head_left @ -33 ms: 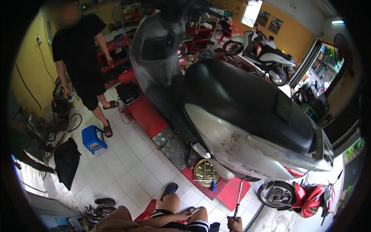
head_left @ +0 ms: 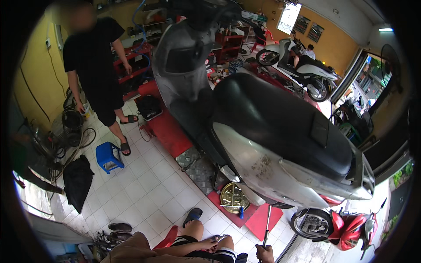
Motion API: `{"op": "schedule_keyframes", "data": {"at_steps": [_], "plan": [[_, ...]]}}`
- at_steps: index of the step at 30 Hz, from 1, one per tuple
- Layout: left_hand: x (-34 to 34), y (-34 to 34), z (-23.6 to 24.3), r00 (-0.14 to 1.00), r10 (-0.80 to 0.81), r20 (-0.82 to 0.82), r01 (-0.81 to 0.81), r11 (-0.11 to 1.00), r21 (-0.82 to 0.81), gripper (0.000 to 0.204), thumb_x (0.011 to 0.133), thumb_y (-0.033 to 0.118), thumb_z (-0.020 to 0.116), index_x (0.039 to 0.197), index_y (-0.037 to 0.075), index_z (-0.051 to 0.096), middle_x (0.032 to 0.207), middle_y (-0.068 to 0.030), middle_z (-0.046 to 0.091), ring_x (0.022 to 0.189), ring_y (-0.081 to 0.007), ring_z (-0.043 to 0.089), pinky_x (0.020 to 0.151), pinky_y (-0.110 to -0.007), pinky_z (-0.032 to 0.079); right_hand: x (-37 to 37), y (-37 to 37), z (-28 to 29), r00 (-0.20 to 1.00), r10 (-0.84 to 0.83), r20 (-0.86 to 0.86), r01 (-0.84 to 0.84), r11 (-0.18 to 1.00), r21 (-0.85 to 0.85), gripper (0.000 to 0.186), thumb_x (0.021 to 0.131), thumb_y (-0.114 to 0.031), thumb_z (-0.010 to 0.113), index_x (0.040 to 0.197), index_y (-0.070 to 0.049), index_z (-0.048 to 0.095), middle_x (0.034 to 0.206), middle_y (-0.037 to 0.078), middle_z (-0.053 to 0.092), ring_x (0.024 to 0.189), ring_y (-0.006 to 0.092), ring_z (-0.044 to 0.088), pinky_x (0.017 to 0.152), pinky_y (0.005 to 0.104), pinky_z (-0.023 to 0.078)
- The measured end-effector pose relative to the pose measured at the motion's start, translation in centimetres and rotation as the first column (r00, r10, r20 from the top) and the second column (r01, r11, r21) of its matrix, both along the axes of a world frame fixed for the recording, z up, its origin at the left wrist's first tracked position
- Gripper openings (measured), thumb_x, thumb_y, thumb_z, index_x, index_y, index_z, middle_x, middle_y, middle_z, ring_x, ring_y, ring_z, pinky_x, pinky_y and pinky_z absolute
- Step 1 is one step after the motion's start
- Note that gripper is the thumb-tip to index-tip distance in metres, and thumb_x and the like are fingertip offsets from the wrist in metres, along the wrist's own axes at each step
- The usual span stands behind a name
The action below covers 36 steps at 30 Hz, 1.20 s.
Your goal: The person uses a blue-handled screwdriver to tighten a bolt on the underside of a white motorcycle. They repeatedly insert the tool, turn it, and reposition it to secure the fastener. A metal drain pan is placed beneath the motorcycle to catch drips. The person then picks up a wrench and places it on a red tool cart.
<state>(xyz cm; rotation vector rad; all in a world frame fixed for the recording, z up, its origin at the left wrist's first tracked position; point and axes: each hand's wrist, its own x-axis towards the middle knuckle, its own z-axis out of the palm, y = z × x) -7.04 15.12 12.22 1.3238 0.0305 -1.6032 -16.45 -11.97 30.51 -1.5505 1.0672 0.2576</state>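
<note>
At the lower edge, my left hand (head_left: 213, 243) rests by my knee, its fingers closed on a slim silvery object (head_left: 222, 237) too small to name. My right hand (head_left: 264, 254) is wrapped round the dark lower end of a metal rod (head_left: 267, 223). The rod rises almost upright, and its upper tip meets the underside of the scooter's rear in the picture; whether they touch I cannot tell. The grey scooter (head_left: 258, 153), with a black seat (head_left: 280, 118), stands on a red lift (head_left: 175, 136). A dark flat rectangular object (head_left: 320, 130) lies on the seat.
Below the scooter sit a round golden tray (head_left: 234, 197) and a blue-handled screwdriver (head_left: 241, 212). A person in black (head_left: 94, 65) stands at far left, near a blue stool (head_left: 108, 157). A red motorbike (head_left: 351, 225) is at right; another scooter (head_left: 302, 65) stands behind.
The rod's upper end has tipped slightly left, with my right hand still round it. My left hand has barely moved. The view has shifted and turned a little.
</note>
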Motion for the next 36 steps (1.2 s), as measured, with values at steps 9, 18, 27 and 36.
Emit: {"op": "schedule_keyframes", "data": {"at_steps": [9, 18, 27, 36], "plan": [[11.1, 4.4, 15.4, 0.927, 0.264, 0.267, -0.279, 0.960, 0.022, 0.037, 0.097, 0.038, 0.044, 0.094, 0.006, 0.061, 0.084, -0.0040, 0.066, 0.077, -0.0159, 0.065, 0.061, -0.031, 0.052, 11.9, 4.4, 14.9, 0.914, 0.401, 0.067, -0.402, 0.916, 0.005, 0.042, 0.093, -0.029, 0.055, 0.056, -0.012, 0.046, 0.047, -0.005, 0.040, 0.038, 0.0062, 0.035, 0.037, 0.0264, 0.025], [16.0, 10.9, 21.0, 0.627, 0.341, 0.700, -0.548, 0.832, 0.086, 0.034, 0.099, 0.033, 0.044, 0.091, 0.008, 0.066, 0.057, 0.0024, 0.045, 0.051, -0.0091, 0.043, 0.048, -0.029, 0.037, 18.6, 3.3, 16.9, 0.724, 0.664, 0.189, -0.641, 0.748, -0.174, 0.023, 0.093, -0.024, 0.050, 0.095, -0.004, 0.062, 0.054, 0.003, 0.046, 0.049, 0.0093, 0.045, 0.046, 0.0304, 0.034], [10.6, 16.8, 27.6, 0.394, 0.875, 0.280, -0.918, 0.387, 0.083, 0.032, 0.102, 0.034, 0.036, 0.103, 0.009, 0.056, 0.058, 0.0071, 0.024, 0.044, -0.0043, 0.022, 0.040, -0.022, 0.017, 21.2, -0.4, 13.2, 0.506, 0.862, -0.040, -0.859, 0.499, -0.112, 0.028, 0.092, -0.030, 0.050, 0.095, -0.005, 0.062, 0.073, 0.015, 0.061, 0.069, 0.0280, 0.060, 0.066, 0.0400, 0.045], [13.3, 20.6, 27.8, 0.327, 0.889, 0.319, -0.944, 0.290, 0.160, 0.020, 0.097, 0.022, 0.050, 0.098, 0.005, 0.060, 0.059, 0.0071, 0.032, 0.048, -0.0041, 0.025, 0.044, -0.022, 0.021, 20.8, 5.0, 11.3, 0.580, 0.800, -0.155, -0.814, 0.576, -0.077, 0.028, 0.089, -0.029, 0.056, 0.100, -0.005, 0.065, 0.082, 0.022, 0.065, 0.077, 0.0351, 0.064, 0.071, 0.0431, 0.048]]}}
